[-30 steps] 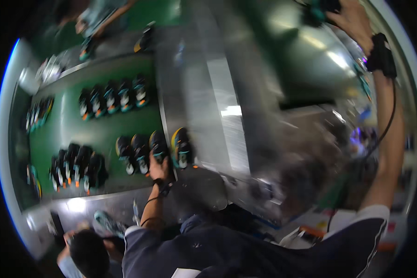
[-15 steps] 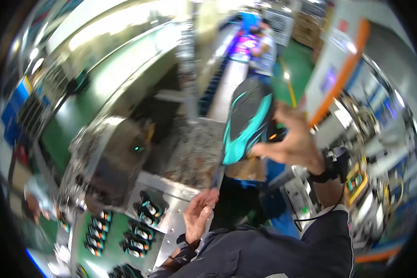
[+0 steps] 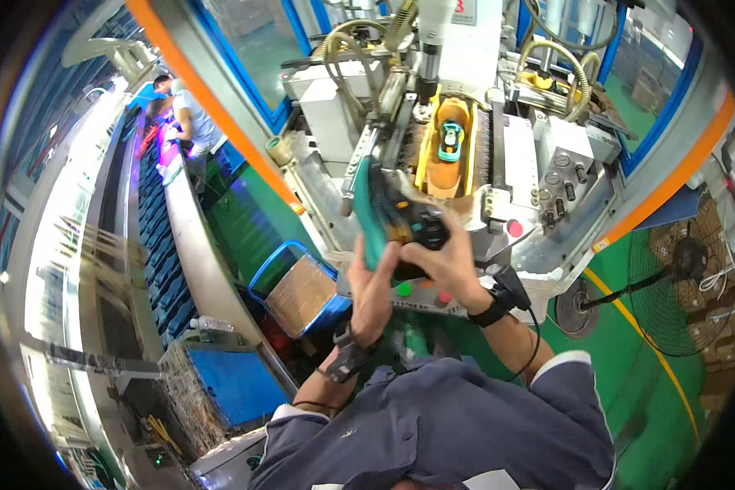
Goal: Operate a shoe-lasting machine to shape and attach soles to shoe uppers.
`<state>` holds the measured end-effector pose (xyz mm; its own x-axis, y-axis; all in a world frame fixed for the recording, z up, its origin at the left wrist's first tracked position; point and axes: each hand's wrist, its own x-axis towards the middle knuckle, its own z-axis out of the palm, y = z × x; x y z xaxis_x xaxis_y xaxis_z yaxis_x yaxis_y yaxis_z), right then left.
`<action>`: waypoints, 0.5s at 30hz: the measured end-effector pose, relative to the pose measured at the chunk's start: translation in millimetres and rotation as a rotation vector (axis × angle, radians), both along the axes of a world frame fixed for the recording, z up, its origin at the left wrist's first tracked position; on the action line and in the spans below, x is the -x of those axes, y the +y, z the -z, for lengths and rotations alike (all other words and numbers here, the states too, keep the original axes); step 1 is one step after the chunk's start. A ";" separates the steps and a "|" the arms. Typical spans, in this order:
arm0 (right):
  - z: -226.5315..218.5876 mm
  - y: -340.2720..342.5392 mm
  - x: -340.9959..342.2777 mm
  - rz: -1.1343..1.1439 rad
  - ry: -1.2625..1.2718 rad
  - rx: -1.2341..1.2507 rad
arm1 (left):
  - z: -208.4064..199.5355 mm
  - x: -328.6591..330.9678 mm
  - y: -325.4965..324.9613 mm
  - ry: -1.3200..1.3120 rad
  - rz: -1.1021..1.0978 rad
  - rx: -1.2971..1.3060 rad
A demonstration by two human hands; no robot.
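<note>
Between my hands is a shoe (image 3: 369, 208) with a teal sole and a dark upper, tilted up and partly blurred. My left hand (image 3: 373, 292) is closed on its lower end, thumb toward the upper. From the other side my right hand (image 3: 451, 260) grips the dark upper near its opening. Just beyond them stands a press-like machine with a yellow-orange cradle (image 3: 444, 175). A small teal and black shoe-shaped piece (image 3: 450, 140) rests in that cradle, apart from my hands.
On the machine's front are a red button (image 3: 514, 229) and a green button (image 3: 403, 289). A wooden-seated blue chair (image 3: 300, 294) stands left, beside a conveyor (image 3: 157, 237) where another person (image 3: 194, 118) works. A floor fan (image 3: 686, 261) is at right.
My view has swung from the conveyor side to face the machine. The shoe, earlier in my right hand alone, is now held in both, with my left hand raised to it.
</note>
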<state>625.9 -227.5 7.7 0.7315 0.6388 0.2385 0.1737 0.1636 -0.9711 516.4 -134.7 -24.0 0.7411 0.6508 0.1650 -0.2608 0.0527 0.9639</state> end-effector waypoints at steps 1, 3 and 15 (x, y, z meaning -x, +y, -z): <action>15.1 -8.6 -21.8 0.122 0.055 0.050 | -1.9 -24.6 -3.4 0.112 0.065 0.125; 24.8 -31.4 -66.4 0.251 0.158 0.071 | 6.9 -73.3 3.0 0.082 0.213 -0.101; 38.2 -123.0 -186.6 0.840 -0.009 0.103 | 162.9 -428.4 99.4 0.600 -0.095 -0.393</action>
<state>812.5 -350.5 -30.5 0.9713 -0.0971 0.2171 0.2061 -0.1122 -0.9721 944.8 -35.3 -187.0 0.7206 0.6931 -0.0170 0.3327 -0.3242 0.8855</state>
